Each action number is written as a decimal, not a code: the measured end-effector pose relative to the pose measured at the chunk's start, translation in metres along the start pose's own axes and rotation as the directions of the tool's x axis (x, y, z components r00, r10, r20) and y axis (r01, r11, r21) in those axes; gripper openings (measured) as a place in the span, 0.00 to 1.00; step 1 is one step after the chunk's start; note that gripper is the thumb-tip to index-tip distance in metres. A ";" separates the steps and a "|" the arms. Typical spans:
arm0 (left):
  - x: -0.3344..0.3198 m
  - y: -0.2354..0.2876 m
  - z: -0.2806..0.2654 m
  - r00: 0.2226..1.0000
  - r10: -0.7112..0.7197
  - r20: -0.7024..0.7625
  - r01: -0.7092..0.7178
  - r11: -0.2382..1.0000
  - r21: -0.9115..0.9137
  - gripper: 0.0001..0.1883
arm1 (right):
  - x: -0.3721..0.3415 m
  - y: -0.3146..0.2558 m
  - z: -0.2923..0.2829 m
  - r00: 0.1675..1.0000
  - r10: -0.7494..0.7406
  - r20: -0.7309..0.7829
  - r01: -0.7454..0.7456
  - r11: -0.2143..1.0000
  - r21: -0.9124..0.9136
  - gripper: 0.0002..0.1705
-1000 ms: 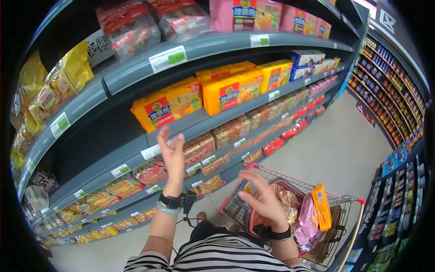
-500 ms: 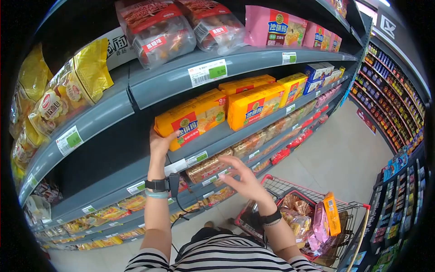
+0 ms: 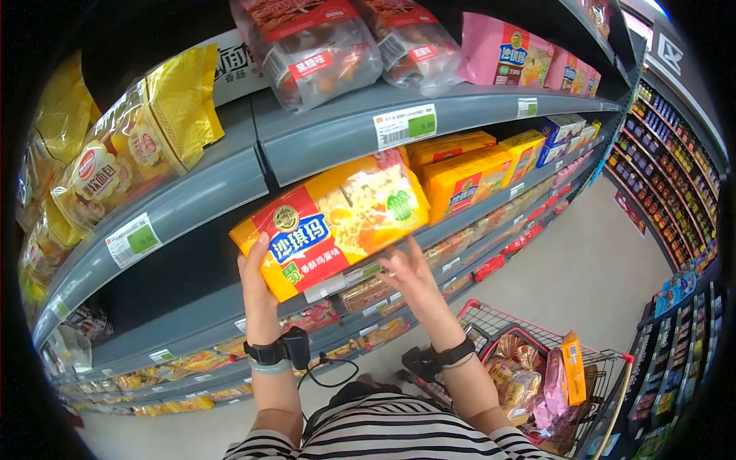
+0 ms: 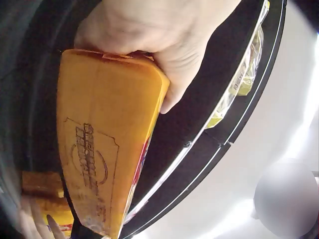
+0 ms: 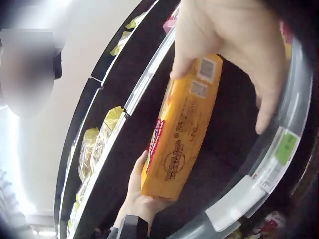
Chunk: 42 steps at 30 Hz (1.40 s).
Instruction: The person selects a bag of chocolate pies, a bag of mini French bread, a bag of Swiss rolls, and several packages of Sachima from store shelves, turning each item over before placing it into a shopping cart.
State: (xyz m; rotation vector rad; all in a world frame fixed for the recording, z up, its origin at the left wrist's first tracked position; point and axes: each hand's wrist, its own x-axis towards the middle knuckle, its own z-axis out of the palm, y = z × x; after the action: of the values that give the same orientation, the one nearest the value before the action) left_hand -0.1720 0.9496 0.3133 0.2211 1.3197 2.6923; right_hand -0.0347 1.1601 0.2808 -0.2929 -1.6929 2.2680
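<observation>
A large yellow-orange packet of sachima (image 3: 337,218) with a red and blue label hangs tilted in front of the shelf. My left hand (image 3: 259,295) grips its left end, the thumb on the front face and the other fingers behind. In the left wrist view the plain printed underside of the packet (image 4: 94,134) shows below that hand. My right hand (image 3: 418,280) is at the packet's lower right corner, its fingers extended and spread. From the right wrist, the right hand (image 5: 229,45) overlaps the packet's far end, with one finger apart from it.
More yellow sachima packets (image 3: 468,180) stand on the shelf to the right. Clear bags (image 3: 314,57) and pink packets (image 3: 510,54) sit on the shelf above, yellow bread bags (image 3: 130,146) at left. A shopping cart (image 3: 613,354) with bagged goods is at lower right.
The left hand has reached up to the sachima packet, gripped its left end and drawn it off the shelf towards me. My right hand has risen from near the cart to the packet's right end.
</observation>
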 end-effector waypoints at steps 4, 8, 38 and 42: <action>-0.028 0.010 0.010 0.996 -0.088 0.005 0.088 0.994 0.072 0.24 | -0.010 -0.008 0.004 0.978 -0.198 0.063 0.136 0.841 0.524 0.32; -0.045 0.004 0.024 0.986 -0.164 0.039 0.160 0.984 0.081 0.24 | -0.033 -0.023 0.000 0.979 -0.193 -0.066 0.201 0.859 0.472 0.30; -0.224 -0.173 0.147 0.260 -0.204 0.944 0.856 0.501 -0.128 0.29 | -0.255 -0.065 -0.081 0.704 -0.624 0.338 0.564 0.203 -0.800 0.29; -0.228 -0.176 0.149 0.292 -0.228 0.929 0.812 0.572 -0.115 0.30 | -0.267 -0.068 -0.089 0.701 -0.597 0.391 0.593 0.182 -0.784 0.23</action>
State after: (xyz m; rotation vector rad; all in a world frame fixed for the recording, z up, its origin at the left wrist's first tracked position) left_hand 0.0893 1.1294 0.2473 0.7239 0.1120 1.7159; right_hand 0.2526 1.1637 0.3165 0.1874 -2.2936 0.6404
